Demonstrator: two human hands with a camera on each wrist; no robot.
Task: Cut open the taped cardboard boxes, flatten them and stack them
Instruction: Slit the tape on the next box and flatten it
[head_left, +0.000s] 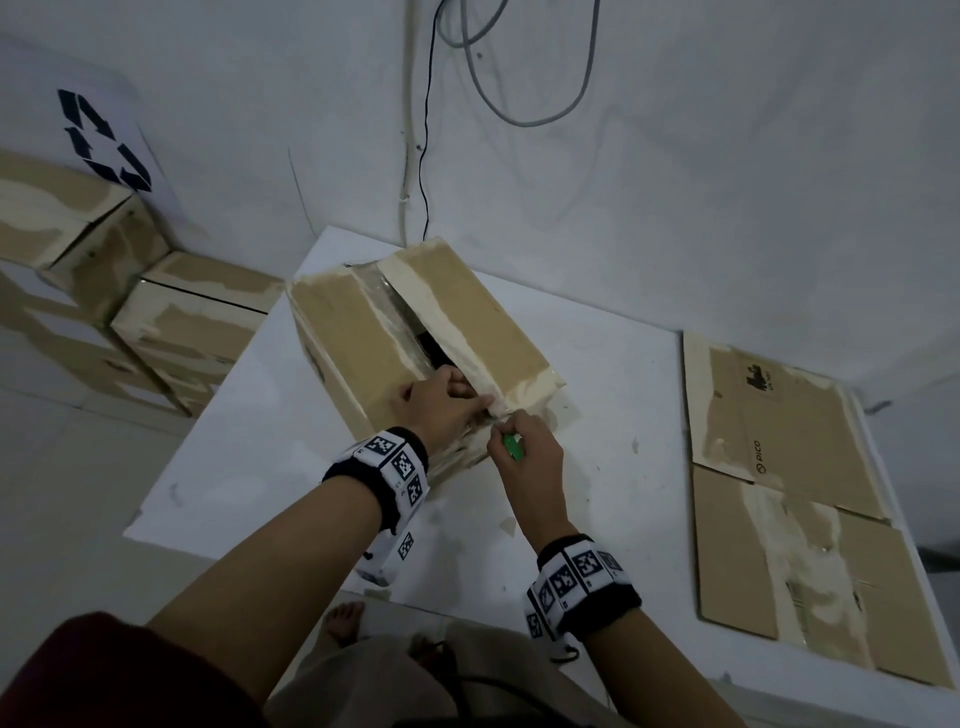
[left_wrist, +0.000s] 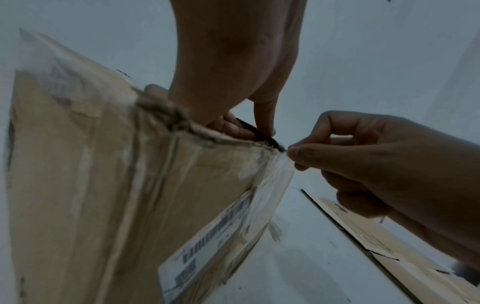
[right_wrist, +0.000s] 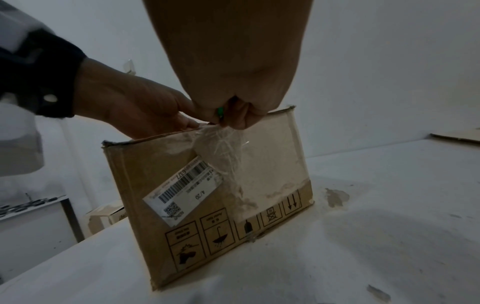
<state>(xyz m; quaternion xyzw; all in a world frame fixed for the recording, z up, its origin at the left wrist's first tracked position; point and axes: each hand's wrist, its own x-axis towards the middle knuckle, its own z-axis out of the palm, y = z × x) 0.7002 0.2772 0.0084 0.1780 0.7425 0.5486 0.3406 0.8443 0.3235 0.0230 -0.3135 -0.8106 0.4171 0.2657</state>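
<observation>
left hand (head_left: 439, 402) fingers curled into the box's split top seam | right hand (head_left: 524, 452) clenches green cutter (head_left: 511, 446) at near top edge | cardboard box (head_left: 363, 343) on white tabletop (head_left: 597, 467) | right wrist only: barcode label (right_wrist: 183, 190), crumpled clear tape (right_wrist: 223, 152) | head only: flattened cardboard (head_left: 779, 467) right, stacked boxes (head_left: 171, 317) left

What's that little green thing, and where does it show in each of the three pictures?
Head: green cutter in the right hand, centre.
Left wrist: not visible; the right hand hides it.
Right wrist: green sliver between the fingers, top centre.
Shared landmark: the box's near top edge.
</observation>
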